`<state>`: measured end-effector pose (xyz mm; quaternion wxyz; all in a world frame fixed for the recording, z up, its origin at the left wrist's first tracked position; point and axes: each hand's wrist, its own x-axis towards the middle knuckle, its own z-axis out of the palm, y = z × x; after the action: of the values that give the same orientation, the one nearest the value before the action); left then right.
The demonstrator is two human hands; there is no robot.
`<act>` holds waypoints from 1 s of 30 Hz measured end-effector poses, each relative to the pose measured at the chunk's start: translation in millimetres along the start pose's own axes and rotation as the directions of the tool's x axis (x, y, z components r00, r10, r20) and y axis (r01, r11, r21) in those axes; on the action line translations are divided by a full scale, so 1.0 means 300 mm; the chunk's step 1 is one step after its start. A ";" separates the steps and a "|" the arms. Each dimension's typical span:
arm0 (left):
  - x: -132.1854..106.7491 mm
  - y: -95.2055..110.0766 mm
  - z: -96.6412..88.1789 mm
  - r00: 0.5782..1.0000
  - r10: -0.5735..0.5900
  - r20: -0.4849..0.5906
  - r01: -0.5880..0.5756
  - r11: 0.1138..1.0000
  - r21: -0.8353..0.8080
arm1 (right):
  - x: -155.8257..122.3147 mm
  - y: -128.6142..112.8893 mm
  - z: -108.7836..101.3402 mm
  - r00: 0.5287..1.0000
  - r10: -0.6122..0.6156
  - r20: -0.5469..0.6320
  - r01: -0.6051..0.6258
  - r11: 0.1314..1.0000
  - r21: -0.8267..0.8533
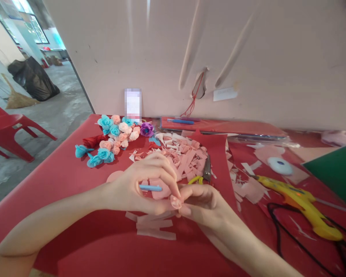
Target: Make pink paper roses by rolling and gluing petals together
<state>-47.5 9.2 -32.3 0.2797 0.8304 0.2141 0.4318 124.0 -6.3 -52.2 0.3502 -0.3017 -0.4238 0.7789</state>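
Between the fingertips of both hands is a small pink paper flower [176,202], partly hidden by the fingers. My left hand [154,182] pinches it from the left, thumb below and fingers curled above. From the right, my right hand [203,204] grips the same flower with thumb and bent forefinger. Just under the hands lie several pale pink paper strips [155,227]. Behind the left hand, a light blue pen [150,188] rests on pink paper. Scissors with yellow handles [196,179] lie beyond the right hand, against a heap of pink paper scraps [187,157].
Finished paper flowers [115,132] in blue, pink, red and purple cluster at the table's back left, by a propped phone [133,104]. A yellow glue gun [300,204] with a black cord lies right. A red chair [13,129] stands left of the red table [54,169].
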 end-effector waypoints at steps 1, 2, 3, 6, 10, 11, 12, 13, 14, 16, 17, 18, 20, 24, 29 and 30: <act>0.000 0.000 0.001 1.000 0.005 -0.003 -0.005 1.000 -0.014 | -0.002 0.000 0.000 1.000 -0.017 -0.011 0.017 1.000 -0.010; 0.000 0.001 0.001 1.000 0.013 -0.003 -0.013 1.000 -0.024 | -0.003 0.000 0.000 0.999 -0.029 -0.016 0.029 0.999 -0.016; -0.001 0.001 0.000 1.000 0.021 0.006 -0.021 0.999 -0.032 | -0.003 0.000 0.000 1.000 -0.028 -0.012 0.028 0.999 -0.015; -0.007 0.004 -0.009 0.996 0.028 0.083 -0.024 0.998 -0.051 | 0.002 0.002 -0.003 0.997 0.044 0.062 -0.044 0.999 0.008; -0.007 0.009 -0.028 0.976 0.030 0.213 -0.021 0.999 -0.043 | 0.013 0.017 -0.016 0.974 0.120 0.192 -0.123 0.992 0.003; -0.004 0.010 -0.033 0.971 0.038 0.237 -0.030 0.999 -0.039 | 0.015 0.020 -0.018 0.969 0.134 0.209 -0.136 0.991 -0.004; 0.000 0.011 -0.037 0.964 0.052 0.263 -0.042 0.998 -0.043 | 0.017 0.021 -0.019 0.963 0.155 0.220 -0.155 0.988 -0.016; 0.003 0.011 -0.040 0.954 0.062 0.294 -0.050 0.998 -0.050 | 0.018 0.021 -0.018 0.958 0.176 0.228 -0.174 0.984 -0.028; 0.006 0.011 -0.043 0.944 0.071 0.321 -0.055 0.997 -0.060 | 0.019 0.018 -0.016 0.953 0.192 0.233 -0.189 0.981 -0.036; 0.009 0.011 -0.043 0.939 0.064 0.339 -0.042 0.997 -0.072 | 0.020 0.011 -0.010 0.950 0.203 0.235 -0.199 0.979 -0.040; 0.009 0.010 -0.042 0.945 0.049 0.324 -0.027 0.997 -0.072 | 0.020 0.007 -0.007 0.956 0.185 0.230 -0.182 0.983 -0.035; 0.008 0.009 -0.040 0.956 0.029 0.293 -0.009 0.998 -0.069 | 0.020 0.003 -0.004 0.963 0.150 0.224 -0.148 0.989 -0.027; 0.005 0.007 -0.036 0.976 -0.006 0.218 0.022 0.997 -0.069 | 0.019 -0.002 -0.001 0.978 0.046 0.201 -0.043 0.999 -0.019; 0.001 0.004 -0.028 0.992 -0.036 0.119 0.046 0.996 -0.076 | 0.014 -0.003 -0.004 0.973 -0.179 0.147 0.193 0.977 -0.088; -0.007 0.015 -0.015 0.995 -0.034 0.092 0.044 0.994 -0.099 | 0.004 0.001 -0.008 0.945 -0.315 0.088 0.327 0.919 -0.220; -0.010 0.017 -0.012 0.995 -0.048 0.084 0.057 0.993 -0.100 | 0.001 0.002 -0.007 0.942 -0.330 0.066 0.336 0.910 -0.242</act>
<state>-51.6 4.4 -29.1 0.3417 0.8259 0.2018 0.4005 125.3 -5.2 -53.7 0.4321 -0.2574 -0.5679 0.6516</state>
